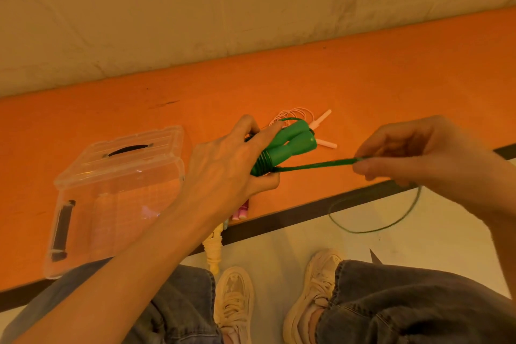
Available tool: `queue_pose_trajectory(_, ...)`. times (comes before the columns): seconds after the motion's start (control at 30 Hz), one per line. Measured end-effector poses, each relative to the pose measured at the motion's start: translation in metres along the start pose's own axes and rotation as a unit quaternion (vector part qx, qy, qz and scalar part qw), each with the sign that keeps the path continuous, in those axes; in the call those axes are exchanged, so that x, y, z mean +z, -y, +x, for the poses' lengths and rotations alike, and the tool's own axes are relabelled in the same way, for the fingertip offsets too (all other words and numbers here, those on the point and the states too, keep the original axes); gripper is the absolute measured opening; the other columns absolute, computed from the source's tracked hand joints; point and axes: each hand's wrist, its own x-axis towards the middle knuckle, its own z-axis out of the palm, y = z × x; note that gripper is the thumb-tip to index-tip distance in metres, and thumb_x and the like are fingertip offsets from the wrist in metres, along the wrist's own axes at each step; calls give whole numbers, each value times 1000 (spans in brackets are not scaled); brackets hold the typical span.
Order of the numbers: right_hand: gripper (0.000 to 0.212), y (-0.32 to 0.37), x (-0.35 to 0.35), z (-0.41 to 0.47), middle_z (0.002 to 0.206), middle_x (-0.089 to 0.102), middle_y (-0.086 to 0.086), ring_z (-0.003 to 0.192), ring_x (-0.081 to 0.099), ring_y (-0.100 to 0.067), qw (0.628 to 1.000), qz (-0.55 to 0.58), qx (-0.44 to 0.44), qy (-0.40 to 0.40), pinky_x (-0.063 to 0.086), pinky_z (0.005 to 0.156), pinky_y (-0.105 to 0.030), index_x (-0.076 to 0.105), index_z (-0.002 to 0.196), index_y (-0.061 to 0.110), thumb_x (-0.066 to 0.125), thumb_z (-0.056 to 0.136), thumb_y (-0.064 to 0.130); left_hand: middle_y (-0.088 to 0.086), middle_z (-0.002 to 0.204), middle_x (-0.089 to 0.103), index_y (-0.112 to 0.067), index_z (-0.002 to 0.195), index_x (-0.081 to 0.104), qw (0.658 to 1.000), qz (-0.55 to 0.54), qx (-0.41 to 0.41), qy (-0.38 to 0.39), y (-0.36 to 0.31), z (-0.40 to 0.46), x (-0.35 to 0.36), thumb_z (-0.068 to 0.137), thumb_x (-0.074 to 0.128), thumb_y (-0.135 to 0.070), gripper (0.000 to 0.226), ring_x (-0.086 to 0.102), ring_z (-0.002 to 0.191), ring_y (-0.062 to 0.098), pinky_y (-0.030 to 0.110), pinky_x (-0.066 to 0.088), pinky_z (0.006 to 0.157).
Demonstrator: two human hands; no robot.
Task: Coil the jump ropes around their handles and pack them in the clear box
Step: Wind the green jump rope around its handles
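Gripping the pair of green handles (290, 145) side by side, our left hand (229, 165) has its fingers and thumb curled round them above the orange desk (363, 86). Several turns of green rope (315, 165) sit coiled round the lower end of the handles, just beside the thumb. From that coil the rope runs taut to our right hand (418, 151), whose thumb and fingertips pinch it; the remaining fingers are loosely curled. Past the right hand the rope drops off the desk edge and hangs in a slack loop above the pale floor (293, 234).

The clear box (117, 198) stands on the desk to the left of the left hand, its lid (134, 151) tipped back and open; a black latch shows on its near left wall. We cannot tell whether anything lies inside.

A pink jump rope (296, 114) with pale handles lies loosely bundled on the desk behind the green handles, partly hidden by them. A yellow jump rope (213, 246) hangs over the near desk edge under our left forearm, with small pink handle ends (241, 211) beside it. Jeans and light sneakers (234, 296) appear below.
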Motion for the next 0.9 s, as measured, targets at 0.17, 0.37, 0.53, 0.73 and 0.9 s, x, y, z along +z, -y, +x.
queue_pose_trajectory(0.17,18,1,10,11,73,71,-3,69,65,-7,988,9,-109,-111,51,69,-19,73,81,17,68,70,31,-5,97,60,-20,135,54,998,-6,64,27,-6,0,-2,78,39,-59,71,46,51,11,31,47,46)
queue_pose_trajectory(0.37,19,-5,15,27,74,72,-3,69,67,-10,986,-10,-103,-130,54,69,-22,75,82,14,71,71,29,-8,95,66,-8,150,26,989,-86,96,67,-30,-9,-9,79,38,-64,91,52,50,6,26,39,33)
queue_pose_trajectory(0.53,18,-13,15,33,71,72,-4,69,67,-11,990,-21,-84,-111,52,68,-20,76,83,13,72,73,28,-10,97,64,-12,153,9,983,-132,103,72,-37,-12,-12,79,42,-60,94,49,52,4,26,40,34)
queue_pose_trajectory(0.73,17,-13,18,34,71,71,-5,66,63,-5,994,-14,-72,-87,47,63,-14,76,81,13,73,72,27,-3,104,56,-20,134,50,976,-114,175,57,-31,-12,-10,81,52,-49,61,26,64,2,19,27,42)
queue_pose_trajectory(0.9,21,-16,18,37,76,74,0,74,66,-8,994,-9,-69,-86,50,67,-18,77,82,15,74,67,30,-1,118,42,-25,135,50,969,-162,167,77,-28,-11,-12,81,56,-49,60,48,60,8,19,33,40)
